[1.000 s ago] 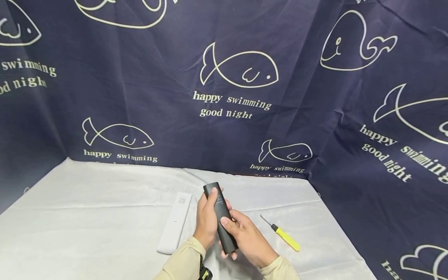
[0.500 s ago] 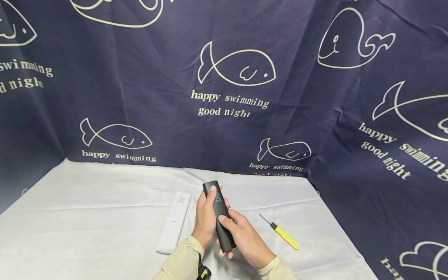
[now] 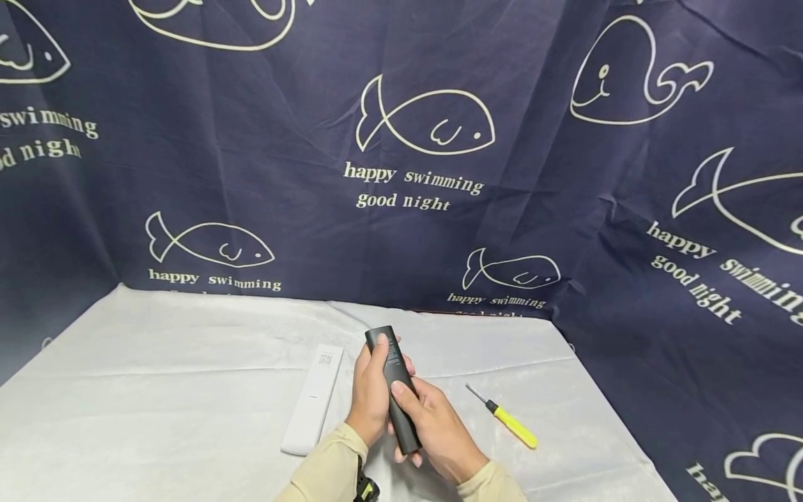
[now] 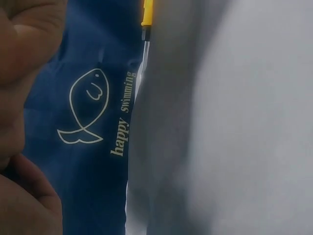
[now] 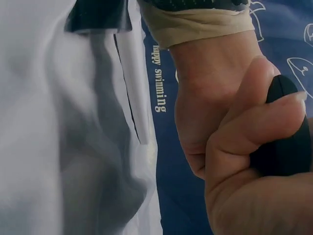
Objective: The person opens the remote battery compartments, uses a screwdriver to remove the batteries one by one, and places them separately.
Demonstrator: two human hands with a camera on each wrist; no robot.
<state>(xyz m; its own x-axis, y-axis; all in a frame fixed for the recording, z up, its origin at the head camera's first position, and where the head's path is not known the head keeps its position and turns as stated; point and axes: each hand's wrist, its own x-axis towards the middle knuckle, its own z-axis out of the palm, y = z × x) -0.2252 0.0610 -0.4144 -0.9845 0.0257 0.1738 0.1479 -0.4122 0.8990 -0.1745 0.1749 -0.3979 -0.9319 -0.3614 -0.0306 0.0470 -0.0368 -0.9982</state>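
Both hands hold a black remote control (image 3: 396, 375) with small print on its upward side, tilted over the table. My left hand (image 3: 369, 396) wraps its upper half, thumb lying along the printed part. Around the lower half, my right hand (image 3: 448, 434) grips with its thumb pressed on the surface and fingertips showing below. In the right wrist view the dark end of the remote (image 5: 283, 142) sticks out between curled fingers. The left wrist view catches only parts of fingers (image 4: 34, 44) at its left edge; the remote is hidden there.
Left of the hands a long white piece (image 3: 311, 411), shaped like a remote control with a QR code, lies on the white cloth (image 3: 176, 397). A screwdriver (image 3: 514, 427) with a yellow handle lies to the right. Dark blue printed curtains (image 3: 301, 139) enclose the table.
My right thumb has slid slightly up the black remote control. The left hand's grip stays the same, and the white piece and screwdriver have not moved.
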